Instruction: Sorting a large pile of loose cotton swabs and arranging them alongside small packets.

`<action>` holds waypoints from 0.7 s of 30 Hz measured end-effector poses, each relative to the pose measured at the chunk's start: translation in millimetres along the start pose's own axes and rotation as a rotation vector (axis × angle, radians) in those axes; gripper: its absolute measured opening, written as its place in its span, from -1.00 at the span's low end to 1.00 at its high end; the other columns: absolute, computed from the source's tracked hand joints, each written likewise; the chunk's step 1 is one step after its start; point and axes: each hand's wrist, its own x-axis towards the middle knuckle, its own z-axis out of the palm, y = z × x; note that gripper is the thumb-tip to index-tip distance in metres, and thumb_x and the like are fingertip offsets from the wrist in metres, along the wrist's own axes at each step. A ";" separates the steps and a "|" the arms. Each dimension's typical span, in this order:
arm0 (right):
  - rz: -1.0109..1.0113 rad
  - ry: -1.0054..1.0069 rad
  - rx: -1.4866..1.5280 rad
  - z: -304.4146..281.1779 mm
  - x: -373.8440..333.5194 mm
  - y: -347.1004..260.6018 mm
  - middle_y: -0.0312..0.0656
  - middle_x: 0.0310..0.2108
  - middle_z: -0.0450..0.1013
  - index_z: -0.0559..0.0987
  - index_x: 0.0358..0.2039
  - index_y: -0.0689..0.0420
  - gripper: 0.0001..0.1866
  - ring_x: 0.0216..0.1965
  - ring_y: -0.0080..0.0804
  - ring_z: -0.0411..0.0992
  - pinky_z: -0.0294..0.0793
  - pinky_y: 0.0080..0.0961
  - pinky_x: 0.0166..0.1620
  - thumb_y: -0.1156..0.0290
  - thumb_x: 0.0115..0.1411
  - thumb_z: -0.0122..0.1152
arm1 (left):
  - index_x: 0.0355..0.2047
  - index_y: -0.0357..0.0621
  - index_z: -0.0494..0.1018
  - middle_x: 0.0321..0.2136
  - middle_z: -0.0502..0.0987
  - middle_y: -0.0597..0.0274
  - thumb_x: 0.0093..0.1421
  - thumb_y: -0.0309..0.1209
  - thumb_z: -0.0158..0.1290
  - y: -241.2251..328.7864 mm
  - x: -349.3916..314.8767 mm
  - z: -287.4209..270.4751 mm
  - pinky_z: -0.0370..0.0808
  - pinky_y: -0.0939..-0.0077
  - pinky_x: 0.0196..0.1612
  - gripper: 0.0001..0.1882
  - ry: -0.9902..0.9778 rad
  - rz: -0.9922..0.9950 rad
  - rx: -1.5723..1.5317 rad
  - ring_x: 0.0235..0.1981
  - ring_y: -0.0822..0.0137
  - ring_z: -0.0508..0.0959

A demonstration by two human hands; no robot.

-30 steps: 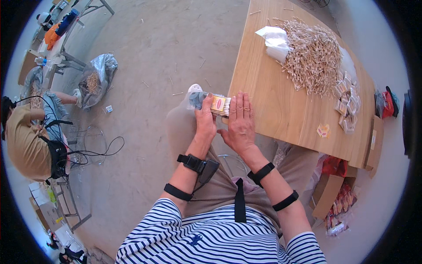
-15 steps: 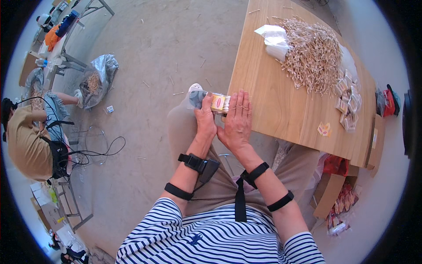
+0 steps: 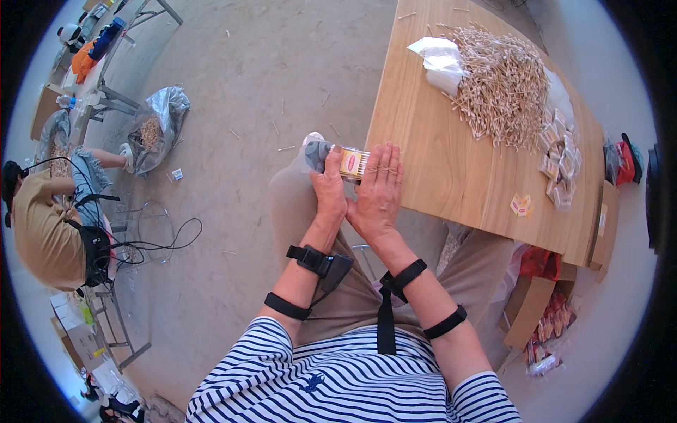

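My left hand point(image 3: 328, 187) grips a small clear pack of cotton swabs point(image 3: 351, 163) with a yellow and white label card on top. White swab tips stick out at the pack's right end. My right hand point(image 3: 381, 180) is stretched flat, fingers straight and side by side, its palm side against those tips. The pack is held over my left knee, beside the table's near left corner. Its underside and my left fingers below it are hidden.
On the wooden table point(image 3: 423, 141) lie a big heap of loose swabs point(image 3: 501, 88), several filled packs point(image 3: 558, 166) and a few label cards point(image 3: 521, 206). Open cartons point(image 3: 529, 310) stand below at right. At left a seated person point(image 3: 53, 225) works near a plastic bag of swabs point(image 3: 159, 130).
My right hand has shifted very slightly left against the swab ends, and less of the tips shows. My left hand keeps its hold on the pack.
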 end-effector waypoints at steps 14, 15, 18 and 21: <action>0.040 -0.238 -0.181 -33.7 -7.2 36.3 0.09 0.47 -0.08 0.04 0.41 0.31 0.29 0.52 0.01 -0.20 -0.19 0.12 0.46 0.09 -0.23 0.60 | -0.10 -0.10 0.46 -0.23 0.51 0.42 0.31 -0.34 0.17 -2.9 2.9 -5.8 0.51 0.50 -0.13 -0.78 -0.043 0.102 0.035 -0.22 0.51 0.51; 0.040 -0.238 -0.182 -32.4 -7.0 35.4 0.09 0.47 -0.08 0.04 0.41 0.31 0.29 0.52 0.01 -0.20 -0.19 0.12 0.46 0.09 -0.23 0.60 | -0.10 -0.10 0.46 -0.23 0.51 0.41 0.31 -0.34 0.17 -3.1 3.1 -5.3 0.51 0.50 -0.13 -0.78 -0.038 0.110 0.043 -0.22 0.50 0.51; 0.042 -0.246 -0.169 -28.6 -5.4 30.5 0.08 0.47 -0.10 0.03 0.41 0.34 0.30 0.52 0.00 -0.22 -0.21 0.15 0.45 0.07 -0.22 0.60 | -0.10 -0.11 0.46 -0.23 0.51 0.40 0.31 -0.34 0.17 -4.4 4.0 -2.7 0.50 0.50 -0.13 -0.78 -0.038 0.121 0.049 -0.22 0.50 0.51; 0.051 -0.241 -0.203 -26.2 -5.7 26.8 0.12 0.47 -0.10 0.01 0.41 0.35 0.33 0.53 0.00 -0.23 -0.24 0.12 0.46 0.01 -0.22 0.59 | -0.10 -0.13 0.46 -0.22 0.51 0.39 0.32 -0.34 0.17 -4.9 3.7 -3.4 0.50 0.49 -0.13 -0.78 -0.032 0.126 0.044 -0.22 0.50 0.50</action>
